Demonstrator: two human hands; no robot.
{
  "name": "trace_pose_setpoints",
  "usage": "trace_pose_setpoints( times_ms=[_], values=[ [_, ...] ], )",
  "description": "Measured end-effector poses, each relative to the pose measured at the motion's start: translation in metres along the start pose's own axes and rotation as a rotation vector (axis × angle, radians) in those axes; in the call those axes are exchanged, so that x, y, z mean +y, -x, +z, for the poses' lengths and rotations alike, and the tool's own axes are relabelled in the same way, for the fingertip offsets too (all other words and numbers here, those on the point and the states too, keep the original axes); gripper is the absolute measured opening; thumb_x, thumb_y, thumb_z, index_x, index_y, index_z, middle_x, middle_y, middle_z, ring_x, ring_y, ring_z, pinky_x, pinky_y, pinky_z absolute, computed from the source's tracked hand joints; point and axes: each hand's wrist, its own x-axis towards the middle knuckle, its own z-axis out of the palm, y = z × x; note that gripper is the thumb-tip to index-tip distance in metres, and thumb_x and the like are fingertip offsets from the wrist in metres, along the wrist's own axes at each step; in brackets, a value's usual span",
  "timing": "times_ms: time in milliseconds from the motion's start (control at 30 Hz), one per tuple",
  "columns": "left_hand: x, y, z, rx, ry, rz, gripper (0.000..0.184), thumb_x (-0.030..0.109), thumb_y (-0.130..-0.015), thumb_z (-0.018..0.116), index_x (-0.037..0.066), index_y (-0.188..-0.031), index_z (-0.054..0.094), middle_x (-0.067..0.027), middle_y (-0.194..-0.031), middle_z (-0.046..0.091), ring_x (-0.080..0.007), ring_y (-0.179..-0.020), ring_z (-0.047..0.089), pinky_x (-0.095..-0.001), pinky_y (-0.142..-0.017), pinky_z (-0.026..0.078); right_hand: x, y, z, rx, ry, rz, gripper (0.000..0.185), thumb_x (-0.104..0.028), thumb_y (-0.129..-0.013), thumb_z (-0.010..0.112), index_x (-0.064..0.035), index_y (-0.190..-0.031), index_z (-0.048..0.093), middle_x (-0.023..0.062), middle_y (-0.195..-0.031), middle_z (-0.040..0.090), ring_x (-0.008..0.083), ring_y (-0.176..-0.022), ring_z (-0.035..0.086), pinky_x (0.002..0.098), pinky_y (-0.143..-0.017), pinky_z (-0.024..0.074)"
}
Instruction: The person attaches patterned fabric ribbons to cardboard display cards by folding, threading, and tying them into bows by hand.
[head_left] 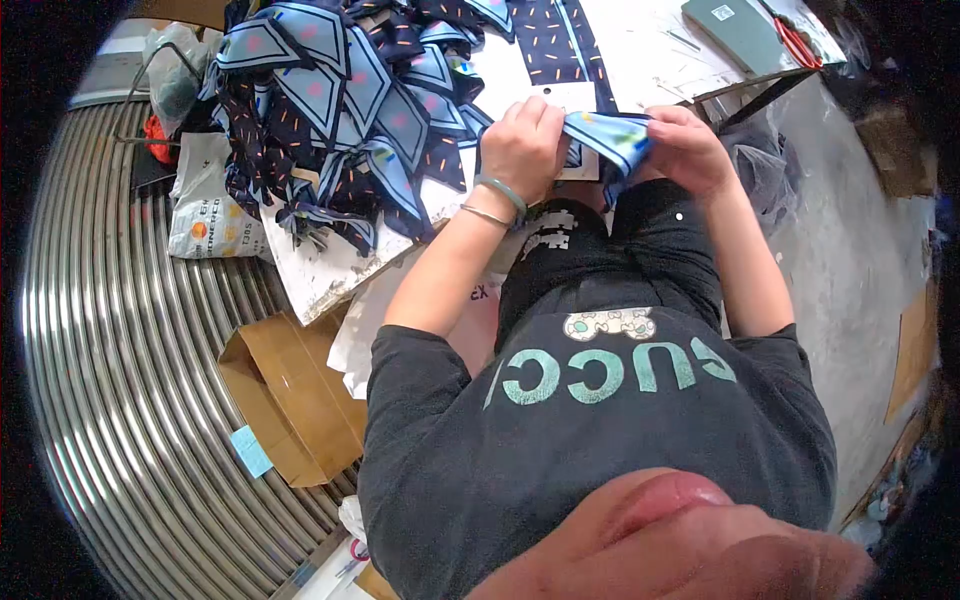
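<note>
My left hand (522, 148), with a green bangle and a thin silver bracelet at the wrist, has its fingers closed on one end of a narrow patterned scarf (612, 136). The scarf is light blue with a navy border and yellow-green marks. My right hand (688, 150) pinches its other end between thumb and fingers, and part of the cloth hangs down toward my lap. Beneath the hands lies a white card (570, 97), partly hidden. A large heap of similar scarves (345, 85), pointed at the ends, lies to the left of my left hand.
The white table (320, 262) has a worn front corner. A navy patterned strip (555, 45) lies flat ahead. Red-handled scissors (793, 42) and a grey-green box (732, 30) are at the right. A cardboard box (295, 400) and a white printed bag (210, 215) stand left, beside a ribbed metal shutter (130, 330).
</note>
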Motion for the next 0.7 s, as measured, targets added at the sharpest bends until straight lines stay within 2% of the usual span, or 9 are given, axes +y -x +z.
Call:
trace_pose_setpoints(
  times_ms=[67, 100, 233, 300, 367, 433, 500, 567, 700],
  values=[
    [-0.002, 0.000, 0.001, 0.025, 0.019, -0.010, 0.018, 0.011, -0.073, 0.063, 0.009, -0.090, 0.059, -0.0080, -0.082, 0.057, -0.0278, -0.072, 0.060, -0.0360, -0.060, 0.050, 0.021, -0.004, -0.002, 0.007, -0.306, 0.001, 0.042, -0.028, -0.097, 0.047, 0.0058, -0.121, 0.053, 0.0172, -0.111, 0.065, 0.0278, -0.095, 0.067, 0.0389, -0.082, 0.0549],
    [-0.004, 0.000, 0.001, 0.050, 0.036, -0.022, 0.018, 0.011, -0.074, 0.063, 0.009, -0.091, 0.059, -0.0082, -0.083, 0.058, -0.0282, -0.072, 0.060, -0.0362, -0.060, 0.050, 0.030, -0.007, -0.005, -0.316, -0.365, 0.140, 0.049, -0.035, -0.099, 0.038, 0.0059, -0.124, 0.051, 0.0204, -0.115, 0.062, 0.0354, -0.101, 0.063, 0.0443, -0.090, 0.0509],
    [-0.007, 0.002, 0.001, 0.071, 0.066, -0.057, 0.018, 0.012, -0.075, 0.062, 0.010, -0.092, 0.060, -0.0080, -0.085, 0.060, -0.0286, -0.076, 0.062, -0.0365, -0.062, 0.051, 0.067, 0.008, 0.027, -0.094, -0.845, 0.279, 0.058, -0.039, -0.099, 0.028, 0.0056, -0.132, 0.044, 0.0278, -0.118, 0.058, 0.0419, -0.112, 0.056, 0.0521, -0.100, 0.0408],
    [-0.005, 0.002, 0.002, 0.088, 0.107, -0.038, 0.018, 0.009, -0.071, 0.062, 0.010, -0.089, 0.057, -0.0079, -0.082, 0.056, -0.0283, -0.074, 0.060, -0.0371, -0.059, 0.049, 0.092, 0.012, 0.032, -0.407, -0.720, 0.337, 0.055, -0.035, -0.099, 0.028, 0.0053, -0.133, 0.042, 0.0288, -0.119, 0.057, 0.0455, -0.107, 0.058, 0.0507, -0.090, 0.0493],
    [-0.003, 0.001, 0.001, 0.093, 0.125, -0.013, 0.019, 0.009, -0.071, 0.062, 0.010, -0.090, 0.058, -0.0077, -0.081, 0.056, -0.0282, -0.074, 0.060, -0.0367, -0.059, 0.049, 0.095, 0.016, 0.042, -0.394, -0.739, 0.505, 0.055, -0.037, -0.099, 0.030, 0.0034, -0.136, 0.039, 0.0292, -0.120, 0.057, 0.0451, -0.104, 0.060, 0.0504, -0.085, 0.0518],
    [-0.002, 0.003, 0.002, 0.078, 0.116, -0.007, 0.019, 0.009, -0.071, 0.062, 0.011, -0.090, 0.058, -0.0073, -0.082, 0.057, -0.0281, -0.074, 0.061, -0.0368, -0.059, 0.049, 0.078, 0.014, 0.054, -0.497, -0.528, 0.323, 0.056, -0.031, -0.097, 0.043, 0.0008, -0.141, 0.033, 0.0284, -0.127, 0.053, 0.0414, -0.114, 0.056, 0.0468, -0.091, 0.0496],
    [-0.005, 0.005, 0.007, 0.077, 0.109, -0.010, 0.020, 0.010, -0.071, 0.062, 0.011, -0.091, 0.059, -0.0069, -0.082, 0.057, -0.0279, -0.075, 0.061, -0.0365, -0.059, 0.050, 0.059, 0.009, 0.067, -0.487, -0.327, 0.103, 0.056, -0.028, -0.096, 0.045, 0.0022, -0.142, 0.031, 0.0273, -0.130, 0.051, 0.0385, -0.116, 0.055, 0.0430, -0.093, 0.0488],
    [-0.011, 0.006, 0.011, 0.104, 0.135, 0.002, 0.019, 0.011, -0.072, 0.062, 0.011, -0.091, 0.059, -0.0070, -0.082, 0.058, -0.0280, -0.075, 0.061, -0.0365, -0.060, 0.050, 0.042, -0.005, 0.064, -0.388, -0.232, 0.166, 0.054, -0.021, -0.092, 0.054, 0.0067, -0.136, 0.038, 0.0251, -0.128, 0.054, 0.0330, -0.112, 0.059, 0.0381, -0.091, 0.0499],
    [-0.007, 0.002, -0.001, 0.092, 0.191, -0.049, 0.018, 0.012, -0.072, 0.061, 0.010, -0.090, 0.060, -0.0078, -0.082, 0.059, -0.0288, -0.076, 0.062, -0.0376, -0.061, 0.050, 0.025, -0.008, 0.059, -0.363, 0.001, 0.083, 0.050, -0.018, -0.091, 0.053, 0.0069, -0.133, 0.043, 0.0281, -0.114, 0.060, 0.0334, -0.099, 0.064, 0.0389, -0.090, 0.0504]
  ],
)
